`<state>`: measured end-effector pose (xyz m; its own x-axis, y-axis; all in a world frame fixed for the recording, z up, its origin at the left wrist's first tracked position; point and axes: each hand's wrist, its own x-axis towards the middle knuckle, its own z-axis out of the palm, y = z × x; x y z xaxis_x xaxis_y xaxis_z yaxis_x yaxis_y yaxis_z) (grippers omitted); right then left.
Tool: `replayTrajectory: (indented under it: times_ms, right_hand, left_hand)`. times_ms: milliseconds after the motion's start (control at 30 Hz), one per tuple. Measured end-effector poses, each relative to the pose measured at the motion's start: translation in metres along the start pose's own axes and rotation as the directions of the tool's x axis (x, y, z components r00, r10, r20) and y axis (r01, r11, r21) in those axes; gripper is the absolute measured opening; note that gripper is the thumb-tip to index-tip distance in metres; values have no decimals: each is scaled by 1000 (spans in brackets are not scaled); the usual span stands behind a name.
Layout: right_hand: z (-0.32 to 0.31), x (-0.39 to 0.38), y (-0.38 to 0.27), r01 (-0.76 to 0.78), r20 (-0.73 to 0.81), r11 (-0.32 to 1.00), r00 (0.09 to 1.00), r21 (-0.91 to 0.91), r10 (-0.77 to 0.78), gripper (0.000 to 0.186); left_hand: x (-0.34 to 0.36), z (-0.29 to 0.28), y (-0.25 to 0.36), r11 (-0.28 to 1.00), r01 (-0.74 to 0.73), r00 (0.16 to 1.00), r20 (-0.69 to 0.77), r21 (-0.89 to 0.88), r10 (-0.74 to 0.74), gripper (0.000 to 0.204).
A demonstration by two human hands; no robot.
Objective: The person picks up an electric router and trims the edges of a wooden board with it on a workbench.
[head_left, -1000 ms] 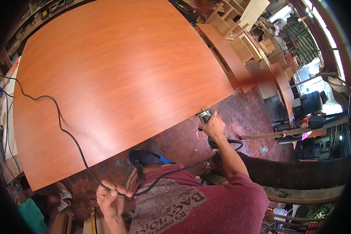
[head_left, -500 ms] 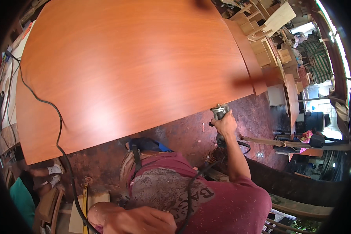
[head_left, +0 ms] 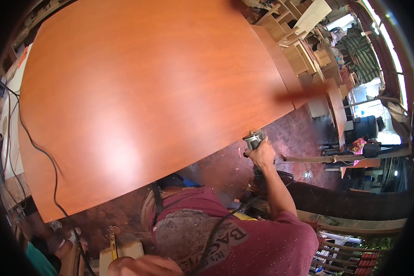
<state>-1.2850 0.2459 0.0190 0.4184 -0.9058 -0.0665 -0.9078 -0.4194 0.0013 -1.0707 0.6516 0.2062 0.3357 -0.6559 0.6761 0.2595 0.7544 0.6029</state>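
A large orange-brown wood-grain panel (head_left: 147,92) takes up most of the view. At its near edge, right of the middle, my right hand (head_left: 263,154) is wrapped around a corded power tool that looks like a trim router (head_left: 253,139). The tool's grey metal head is by the panel's edge; whether it touches is hard to tell. Its dark lower body is partly hidden by my hand and wrist. My left hand (head_left: 149,266) is low in front of my shirt, blurred and cut off by the lower edge. Its fingers do not show clearly.
A black cord (head_left: 56,184) runs over the panel's left side. A yellow strip tool (head_left: 113,246) lies on a pale board at lower left, near a person in green (head_left: 39,260). Wooden furniture frames (head_left: 299,57) stand at far right. A blurred reddish-brown shape (head_left: 303,94) covers the panel's right end.
The view has shifted, and the panel's near-left corner appears lower. My right hand and the router appear slightly farther left and lower. My left hand has dropped toward the lower edge.
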Motion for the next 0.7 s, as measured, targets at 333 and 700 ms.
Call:
replayTrajectory:
  times_ms: [333, 700]
  right_hand:
    - [0, -25, -34, -101, 178, 995, 979, 10, 98, 110]
    - [-2, -60, -67, -116, 127, 992, 986, 39, 111, 91]
  left_hand:
    - [-95, -36, 40, 931, 363, 792, -534, 22, -296, 9]
    - [-134, -62, 51, 959, 265, 794, -587, 99, -159, 10]
